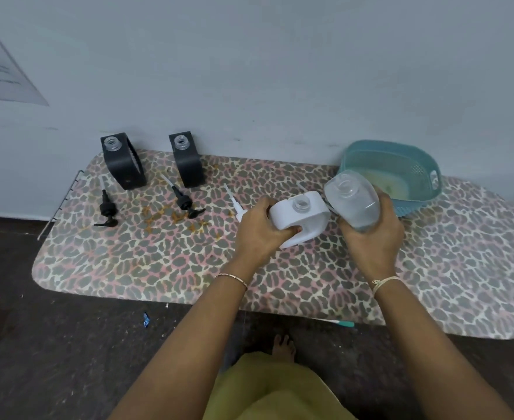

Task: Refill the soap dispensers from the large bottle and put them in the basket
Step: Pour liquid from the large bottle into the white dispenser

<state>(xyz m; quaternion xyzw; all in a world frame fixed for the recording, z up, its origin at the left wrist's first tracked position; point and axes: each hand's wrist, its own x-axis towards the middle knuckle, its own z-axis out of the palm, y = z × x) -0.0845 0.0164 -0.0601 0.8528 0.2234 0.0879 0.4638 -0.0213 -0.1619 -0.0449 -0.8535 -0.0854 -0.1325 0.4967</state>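
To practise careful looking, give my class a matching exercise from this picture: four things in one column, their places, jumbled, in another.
Things
1. white dispenser
2. large bottle
3. basket
4. leftmost black pump

Places
A. lying on the table
B. gripped by the right hand
C. by the wall, far right
D. gripped by the left hand

Pairs: 1-D, 2-B, 3-C, 4-A

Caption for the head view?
Left hand grips white plastic dispenser; right hand holds clear large bottle tilted beside it.
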